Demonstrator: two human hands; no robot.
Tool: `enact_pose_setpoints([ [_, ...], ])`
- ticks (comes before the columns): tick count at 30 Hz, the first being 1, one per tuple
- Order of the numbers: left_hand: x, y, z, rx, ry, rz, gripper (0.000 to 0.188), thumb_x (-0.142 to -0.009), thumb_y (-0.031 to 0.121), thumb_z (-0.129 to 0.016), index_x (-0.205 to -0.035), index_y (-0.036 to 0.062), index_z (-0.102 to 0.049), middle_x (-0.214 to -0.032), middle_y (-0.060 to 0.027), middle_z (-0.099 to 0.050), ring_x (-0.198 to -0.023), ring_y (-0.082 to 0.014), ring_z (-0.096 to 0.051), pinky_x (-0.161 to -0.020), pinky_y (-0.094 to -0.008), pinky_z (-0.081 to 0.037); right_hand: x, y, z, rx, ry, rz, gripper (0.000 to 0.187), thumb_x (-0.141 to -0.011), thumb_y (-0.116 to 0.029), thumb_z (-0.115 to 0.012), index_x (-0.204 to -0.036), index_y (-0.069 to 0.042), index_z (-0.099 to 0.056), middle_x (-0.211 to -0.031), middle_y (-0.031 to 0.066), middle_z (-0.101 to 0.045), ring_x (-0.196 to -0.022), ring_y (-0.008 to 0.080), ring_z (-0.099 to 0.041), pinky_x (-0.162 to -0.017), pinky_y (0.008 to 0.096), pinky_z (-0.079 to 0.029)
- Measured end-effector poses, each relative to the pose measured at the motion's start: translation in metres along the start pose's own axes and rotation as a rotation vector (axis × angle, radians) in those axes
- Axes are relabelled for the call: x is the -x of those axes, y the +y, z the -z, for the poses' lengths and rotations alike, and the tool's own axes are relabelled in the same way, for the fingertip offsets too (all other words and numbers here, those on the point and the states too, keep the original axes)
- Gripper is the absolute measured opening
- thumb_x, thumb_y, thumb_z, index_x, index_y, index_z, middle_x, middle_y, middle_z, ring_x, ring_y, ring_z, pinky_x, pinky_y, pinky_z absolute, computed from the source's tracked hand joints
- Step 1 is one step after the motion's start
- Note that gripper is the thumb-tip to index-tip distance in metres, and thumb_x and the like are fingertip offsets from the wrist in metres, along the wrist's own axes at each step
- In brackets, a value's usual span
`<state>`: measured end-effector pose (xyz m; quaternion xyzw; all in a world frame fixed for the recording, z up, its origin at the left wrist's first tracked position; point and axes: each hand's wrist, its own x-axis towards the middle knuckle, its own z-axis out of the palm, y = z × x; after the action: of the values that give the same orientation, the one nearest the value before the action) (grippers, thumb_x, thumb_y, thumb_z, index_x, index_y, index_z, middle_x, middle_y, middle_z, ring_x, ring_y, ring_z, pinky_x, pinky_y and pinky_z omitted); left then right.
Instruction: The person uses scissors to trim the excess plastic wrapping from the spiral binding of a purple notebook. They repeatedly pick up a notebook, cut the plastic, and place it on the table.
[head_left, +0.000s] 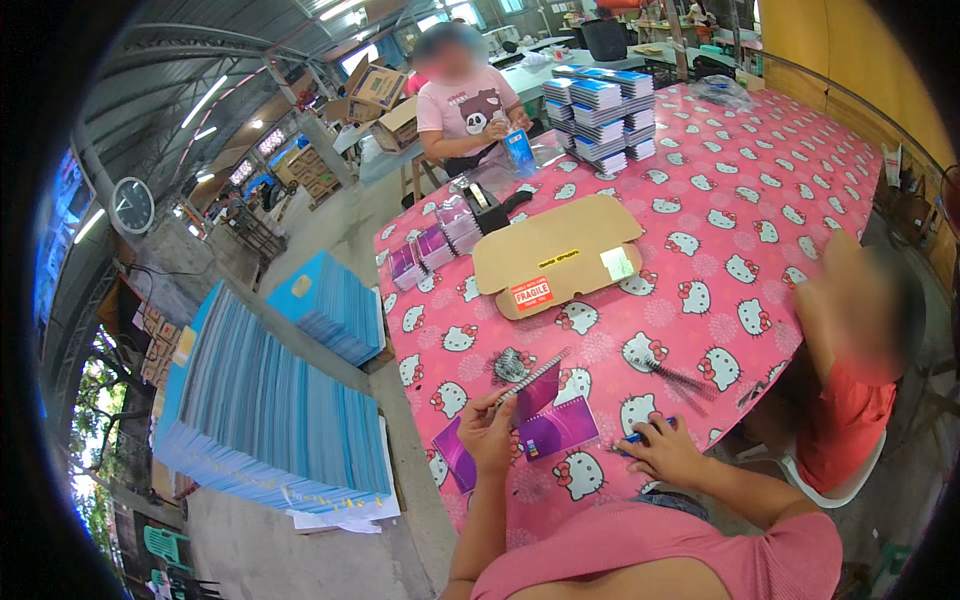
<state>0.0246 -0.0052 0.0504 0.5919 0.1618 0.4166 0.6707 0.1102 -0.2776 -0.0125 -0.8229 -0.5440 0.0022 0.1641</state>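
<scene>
From my remote seat I see a wearer dressed in a pink top [600, 528], its knit finely textured, with a wide, curved neckline dipping across the chest. On the right I can make out a short sleeve [815, 545] in the same pink, ending on the upper arm. Below the hem I catch a small patch of dark blue clothing [683, 503]. The left hand [487, 432] and right hand [668, 452] are bare, as are both forearms, which narrow toward the wrists.
</scene>
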Motion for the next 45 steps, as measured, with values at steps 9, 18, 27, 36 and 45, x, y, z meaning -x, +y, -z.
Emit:
enact_pose_setpoints([
  [9, -0.007, 0.003, -0.002, -0.205, 0.026, -0.241, 0.02, -0.077, -0.008, -0.067, -0.095, -0.0034, -0.06, -0.091, -0.0101, -0.064, -0.085, -0.0136, -0.06, -0.076, -0.0246, -0.05, -0.083, -0.026, 0.07, -0.579, 0.235, -0.058, 0.035, -0.084, -0.025, -0.058, -0.106, 0.001, -0.05, -0.094, 0.0183, -0.05, -0.088, 0.0352, -0.049, -0.078, 0.0424, -0.041],
  [18, -0.015, 0.046, -0.027, -0.317, 0.027, -0.598, 0.02, -0.075, -0.01, -0.067, -0.092, -0.0032, -0.062, -0.091, -0.0122, -0.065, -0.085, -0.016, -0.062, -0.077, -0.0276, -0.051, -0.127, -0.066, 0.118, -0.42, 0.445, 0.204, 0.037, -0.08, -0.024, -0.063, -0.11, -0.004, -0.053, -0.099, 0.0149, -0.054, -0.093, 0.0326, -0.05, -0.081, 0.0416, -0.04],
  [27, -0.015, 0.042, -0.021, -0.315, -0.054, -0.642, 0.022, -0.073, -0.013, -0.064, -0.093, -0.0025, -0.062, -0.095, -0.014, -0.064, -0.086, -0.0204, -0.062, -0.077, -0.0285, -0.051, -0.133, -0.073, 0.115, -0.378, 0.461, 0.196, 0.039, -0.078, -0.024, -0.065, -0.109, -0.005, -0.054, -0.104, 0.0144, -0.053, -0.097, 0.0317, -0.048, -0.086, 0.0418, -0.038],
  [36, -0.014, 0.035, -0.014, -0.381, -0.085, -0.723, 0.024, -0.069, -0.015, -0.066, -0.089, -0.0022, -0.063, -0.089, -0.0139, -0.066, -0.089, -0.025, -0.064, -0.083, -0.0365, -0.049, -0.143, -0.047, 0.107, -1.755, -0.472, -0.27, 0.039, -0.09, -0.036, -0.056, -0.096, 0.002, -0.059, -0.081, 0.0126, -0.064, -0.066, 0.0211, -0.065, -0.047, 0.032, -0.052],
  [45, -0.005, 0.017, -0.008, -0.548, -0.066, -0.884, 0.025, -0.068, -0.009, -0.072, -0.088, 0.0, -0.061, -0.092, -0.0149, -0.064, -0.086, -0.0244, -0.062, -0.077, -0.0346, -0.05, -0.125, -0.053, 0.083, -1.762, -0.052, -0.26, 0.039, -0.086, -0.031, -0.064, -0.111, -0.003, -0.052, -0.085, 0.0, -0.058, -0.075, 0.0065, -0.052, -0.061, 0.0223, -0.041],
])
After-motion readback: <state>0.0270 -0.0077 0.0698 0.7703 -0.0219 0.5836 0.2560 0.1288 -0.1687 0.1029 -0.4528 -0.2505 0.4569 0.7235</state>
